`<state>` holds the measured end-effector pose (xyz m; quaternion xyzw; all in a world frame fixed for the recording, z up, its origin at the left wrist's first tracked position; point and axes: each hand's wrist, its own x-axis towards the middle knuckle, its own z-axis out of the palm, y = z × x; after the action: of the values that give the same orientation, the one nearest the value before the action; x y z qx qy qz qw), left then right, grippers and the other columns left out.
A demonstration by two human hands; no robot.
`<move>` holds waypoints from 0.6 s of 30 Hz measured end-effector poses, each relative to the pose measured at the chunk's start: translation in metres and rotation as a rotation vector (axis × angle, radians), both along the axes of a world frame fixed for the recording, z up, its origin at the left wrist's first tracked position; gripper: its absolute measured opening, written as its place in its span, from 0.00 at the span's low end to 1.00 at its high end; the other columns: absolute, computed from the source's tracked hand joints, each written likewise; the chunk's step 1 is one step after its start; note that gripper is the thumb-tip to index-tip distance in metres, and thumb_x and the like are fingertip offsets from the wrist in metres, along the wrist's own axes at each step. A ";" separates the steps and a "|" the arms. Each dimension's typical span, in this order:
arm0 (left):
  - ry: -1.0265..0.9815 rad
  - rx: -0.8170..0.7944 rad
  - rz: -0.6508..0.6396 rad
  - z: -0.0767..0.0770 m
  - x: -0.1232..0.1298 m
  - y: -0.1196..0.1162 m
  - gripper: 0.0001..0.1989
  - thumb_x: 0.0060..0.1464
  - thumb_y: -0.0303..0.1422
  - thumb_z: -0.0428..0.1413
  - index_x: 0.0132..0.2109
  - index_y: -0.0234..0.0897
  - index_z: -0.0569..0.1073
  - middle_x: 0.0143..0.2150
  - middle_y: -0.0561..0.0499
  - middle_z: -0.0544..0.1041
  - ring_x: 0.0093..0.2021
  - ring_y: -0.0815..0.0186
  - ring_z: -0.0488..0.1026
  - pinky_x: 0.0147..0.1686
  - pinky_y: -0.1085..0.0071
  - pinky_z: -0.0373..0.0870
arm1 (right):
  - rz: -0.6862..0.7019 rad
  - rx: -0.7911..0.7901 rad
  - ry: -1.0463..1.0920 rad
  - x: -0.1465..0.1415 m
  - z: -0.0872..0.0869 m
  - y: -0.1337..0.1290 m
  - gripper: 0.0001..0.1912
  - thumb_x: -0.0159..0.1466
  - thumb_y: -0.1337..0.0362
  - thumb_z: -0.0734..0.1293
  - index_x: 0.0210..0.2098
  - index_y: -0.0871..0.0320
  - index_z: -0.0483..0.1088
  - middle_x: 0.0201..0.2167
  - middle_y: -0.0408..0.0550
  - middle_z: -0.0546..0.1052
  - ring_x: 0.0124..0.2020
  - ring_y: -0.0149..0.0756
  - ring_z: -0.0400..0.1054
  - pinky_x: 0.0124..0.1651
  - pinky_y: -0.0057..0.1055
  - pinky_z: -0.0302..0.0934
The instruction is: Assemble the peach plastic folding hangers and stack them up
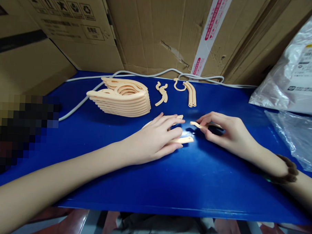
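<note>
My left hand [160,136] lies palm down over a beige plastic hanger piece [184,140] on the blue table, thumb at its near edge and fingers curled across it. Two pale ends stick out past the fingers; the rest is covered. To its right, my right hand [222,130] pinches a small beige plastic hanger part [195,124] between thumb and fingertips, just above the table. Something dark [215,129] shows under the right palm; I cannot make out what it is. A gap separates the small part from the piece under the left hand.
A stack of beige hanger pieces [123,100] stands back left. Behind my hands lie small curved parts [162,93], a hook [176,85] and narrow arms [191,94]. A grey cable [150,74] runs along cardboard boxes [159,34]. Plastic packaging [292,78] sits right.
</note>
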<state>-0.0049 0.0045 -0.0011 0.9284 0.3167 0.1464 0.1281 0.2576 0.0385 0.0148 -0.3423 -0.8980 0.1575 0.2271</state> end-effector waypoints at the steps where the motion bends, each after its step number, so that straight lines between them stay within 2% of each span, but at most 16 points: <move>1: -0.003 -0.004 0.002 0.000 0.000 0.000 0.10 0.68 0.37 0.46 0.45 0.37 0.68 0.67 0.40 0.61 0.71 0.54 0.51 0.66 0.42 0.52 | 0.009 0.016 -0.025 0.000 -0.001 0.000 0.03 0.66 0.64 0.64 0.38 0.56 0.69 0.39 0.48 0.77 0.39 0.36 0.72 0.41 0.33 0.66; 7: -0.026 -0.044 0.015 0.001 -0.001 0.001 0.09 0.68 0.37 0.46 0.43 0.38 0.66 0.66 0.41 0.62 0.70 0.56 0.51 0.66 0.44 0.51 | -0.033 0.175 -0.125 -0.001 -0.002 -0.002 0.07 0.71 0.62 0.59 0.40 0.56 0.66 0.35 0.49 0.75 0.32 0.34 0.71 0.34 0.30 0.63; 12: -0.062 -0.058 0.018 0.001 0.000 0.002 0.09 0.68 0.37 0.46 0.43 0.38 0.65 0.65 0.40 0.62 0.70 0.55 0.52 0.65 0.44 0.52 | -0.112 0.153 -0.141 0.000 -0.001 -0.005 0.08 0.73 0.60 0.55 0.42 0.55 0.62 0.28 0.44 0.76 0.24 0.32 0.70 0.27 0.27 0.60; 18: -0.107 -0.051 0.007 0.000 0.000 0.002 0.08 0.68 0.37 0.46 0.42 0.38 0.64 0.64 0.39 0.64 0.69 0.55 0.54 0.65 0.45 0.53 | -0.115 0.159 -0.166 -0.001 0.001 -0.008 0.12 0.73 0.57 0.55 0.43 0.55 0.66 0.28 0.41 0.77 0.26 0.30 0.72 0.29 0.25 0.60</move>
<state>-0.0054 0.0068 -0.0013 0.9146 0.3162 0.1880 0.1677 0.2569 0.0302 0.0163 -0.3860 -0.9022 0.0435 0.1872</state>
